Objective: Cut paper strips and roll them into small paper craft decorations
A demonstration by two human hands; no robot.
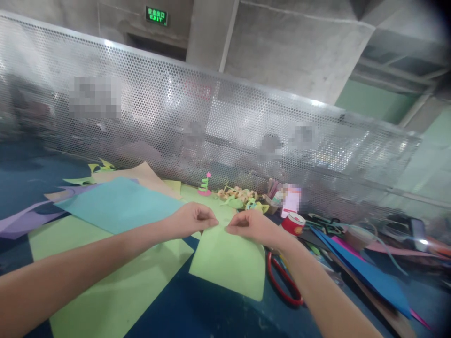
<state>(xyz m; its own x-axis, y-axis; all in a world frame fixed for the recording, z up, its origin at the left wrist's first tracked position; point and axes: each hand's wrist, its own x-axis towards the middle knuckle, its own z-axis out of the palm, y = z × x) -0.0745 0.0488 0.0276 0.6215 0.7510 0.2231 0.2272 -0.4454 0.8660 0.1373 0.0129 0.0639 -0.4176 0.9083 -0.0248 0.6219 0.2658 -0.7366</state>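
A light green sheet of paper point(229, 263) hangs in front of me, its top edge pinched between both hands. My left hand point(195, 218) is closed, thumb and forefinger on the upper left of that edge. Close beside it, my right hand point(252, 225) pinches the same edge a little to the right. Under my left forearm lies a larger light green sheet point(105, 281), with a turquoise sheet point(123, 204) partly over it. Red-handled scissors point(285, 284) rest by my right forearm; their blades are mostly hidden.
Behind the papers stands a small green spiral tree point(205, 185) with a pink top. Paper curls point(239, 195), a red and white tape roll point(293, 223) and a phone point(291, 201) sit farther right. Blue sheets point(366, 272) lie at right. A perforated metal screen point(158, 103) bounds the back.
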